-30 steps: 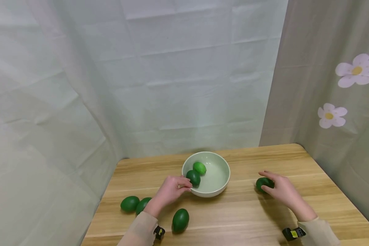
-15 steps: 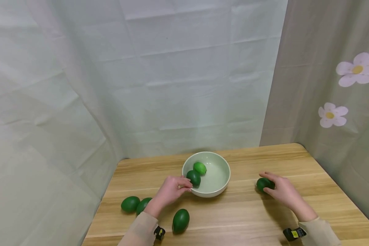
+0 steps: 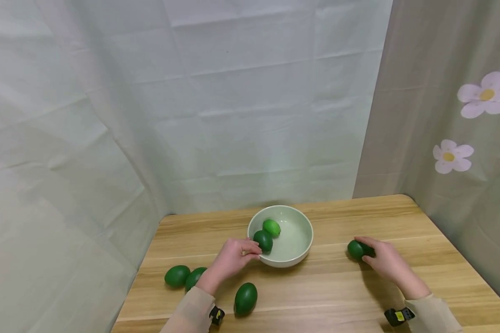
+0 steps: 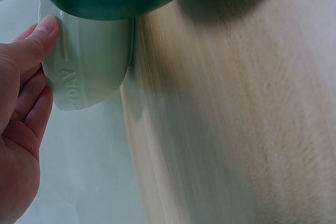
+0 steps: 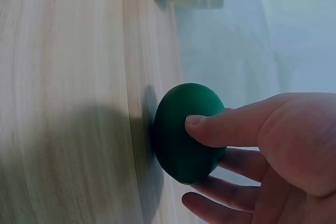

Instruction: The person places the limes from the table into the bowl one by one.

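My left hand (image 3: 235,254) pinches the near-left rim of a pale green bowl (image 3: 293,240); in the left wrist view the thumb lies against the outer wall, which bears raised letters. Inside the bowl are a bright green lime (image 3: 271,227) and a dark green, egg-shaped avocado (image 3: 263,241). To the right of the bowl, my right hand (image 3: 385,263) holds another smooth avocado (image 3: 355,249) between thumb and fingers. The right wrist view has the thumb on top of this avocado (image 5: 181,103), low over the wood. Part of it is hidden by the hand.
Loose avocados lie on the wooden table (image 3: 308,296): one at the left (image 3: 177,276), one partly behind the left forearm (image 3: 195,278) and one near the front (image 3: 246,299). Pale curtains (image 3: 254,115) stand behind and beside the table.
My right thumb and fingers have closed in around the avocado at the right. The left hand stays on the bowl rim, and the bowl has not visibly moved.
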Tool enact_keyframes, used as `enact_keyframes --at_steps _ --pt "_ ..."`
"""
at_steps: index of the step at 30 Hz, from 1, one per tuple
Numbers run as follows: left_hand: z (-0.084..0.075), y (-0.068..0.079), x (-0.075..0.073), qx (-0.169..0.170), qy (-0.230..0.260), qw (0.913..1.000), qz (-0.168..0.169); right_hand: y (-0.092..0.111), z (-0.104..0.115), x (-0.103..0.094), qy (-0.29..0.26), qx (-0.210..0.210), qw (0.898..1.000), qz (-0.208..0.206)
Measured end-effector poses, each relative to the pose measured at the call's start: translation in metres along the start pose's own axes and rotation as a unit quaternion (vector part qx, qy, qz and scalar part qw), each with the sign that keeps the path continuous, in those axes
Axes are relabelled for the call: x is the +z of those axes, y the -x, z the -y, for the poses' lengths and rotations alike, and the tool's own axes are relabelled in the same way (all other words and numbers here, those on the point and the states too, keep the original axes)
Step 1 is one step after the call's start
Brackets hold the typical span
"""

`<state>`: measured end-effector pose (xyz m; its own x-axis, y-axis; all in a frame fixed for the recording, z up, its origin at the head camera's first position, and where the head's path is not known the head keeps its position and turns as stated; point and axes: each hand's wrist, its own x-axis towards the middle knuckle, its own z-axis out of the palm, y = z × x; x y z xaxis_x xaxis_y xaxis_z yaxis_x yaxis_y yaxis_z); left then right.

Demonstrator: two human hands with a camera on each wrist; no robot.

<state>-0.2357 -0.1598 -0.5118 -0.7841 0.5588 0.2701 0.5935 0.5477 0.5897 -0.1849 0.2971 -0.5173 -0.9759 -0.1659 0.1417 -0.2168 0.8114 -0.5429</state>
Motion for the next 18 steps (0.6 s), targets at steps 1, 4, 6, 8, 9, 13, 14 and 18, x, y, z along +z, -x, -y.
enact_keyframes --at_steps 1,4,6,8,9,13,14,18 --pt "0.0 0.0 0.0 0.001 -0.001 1.0 0.0 0.0 0.0 0.0 0.002 0.003 1.0 0.002" --pt "0.0 0.0 0.0 0.001 -0.001 1.0 0.0 -0.002 0.002 -0.002 0.004 0.018 1.0 0.013" --pt "0.0 0.0 0.0 0.0 0.001 1.0 0.001 -0.004 0.005 -0.003 0.003 0.029 0.999 0.026" --pt "0.001 0.0 0.0 -0.001 0.003 1.0 0.001 -0.006 0.007 -0.005 0.002 0.04 0.999 0.036" --pt "0.001 0.0 0.0 -0.002 0.005 1.0 0.001 -0.007 0.008 -0.006 0.002 0.043 0.998 0.04" --pt "0.0 -0.001 -0.001 -0.002 0.007 1.0 0.001 -0.01 0.012 -0.007 0.008 0.049 0.998 0.043" --pt "0.0 -0.001 -0.001 -0.002 0.007 1.0 0.001 -0.011 0.012 -0.007 0.01 0.05 0.998 0.042" --pt "0.0 0.0 -0.001 -0.002 0.008 1.0 0.001 -0.011 0.013 -0.007 0.01 0.054 0.998 0.037"
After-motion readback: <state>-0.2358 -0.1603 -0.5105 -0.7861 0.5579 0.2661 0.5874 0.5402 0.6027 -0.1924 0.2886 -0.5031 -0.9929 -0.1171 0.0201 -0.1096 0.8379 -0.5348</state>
